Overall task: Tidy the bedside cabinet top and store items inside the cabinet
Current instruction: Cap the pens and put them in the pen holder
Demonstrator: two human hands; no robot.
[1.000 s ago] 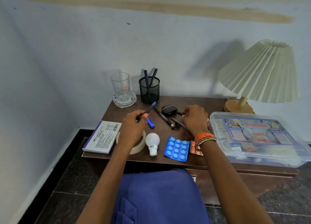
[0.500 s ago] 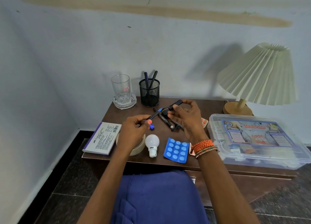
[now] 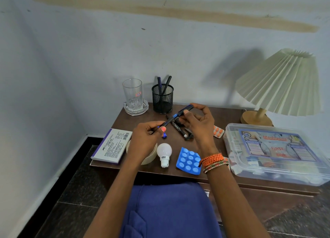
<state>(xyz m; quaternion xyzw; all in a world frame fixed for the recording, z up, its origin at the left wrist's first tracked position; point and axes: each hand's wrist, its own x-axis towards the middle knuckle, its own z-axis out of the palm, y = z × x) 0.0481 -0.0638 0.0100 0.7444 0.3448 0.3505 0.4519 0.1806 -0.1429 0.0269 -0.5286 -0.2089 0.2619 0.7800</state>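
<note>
- I see my left hand (image 3: pixel 145 141) above the middle of the cabinet top (image 3: pixel 200 173), its fingers pinched tight round the lower end of a blue-and-black pen (image 3: pixel 174 116).
- My right hand (image 3: pixel 200 123) is raised just beside it, thumb and forefinger curled narrowly round the pen cap (image 3: pixel 186 109) at the pen's upper end; I cannot tell whether the cap is fully seated.
- The pen slants in the air over the middle of the top, touching nothing but my two hands.
- Under the hands, more pens (image 3: pixel 178 128) lie loose on the wood, and a small blue piece (image 3: pixel 164 135) lies just beside them.
- At the back edge a black mesh pen holder (image 3: pixel 162 100) stands upright with two pens in it; a clear glass (image 3: pixel 133 94) stands on a glass coaster at the back left corner.
- Along the front edge, from left: a white box (image 3: pixel 111 146), a roll of tape (image 3: pixel 150 158) partly hidden by my left wrist, a white bulb (image 3: pixel 164 154) lying on its side, and a blue blister pack (image 3: pixel 189 161).
- An orange blister pack (image 3: pixel 218 131) lies near my right hand.
- A clear first-aid box (image 3: pixel 275 152) fills the right side, overhanging the front edge, with a lamp (image 3: pixel 278 87) behind it at the back right corner.
</note>
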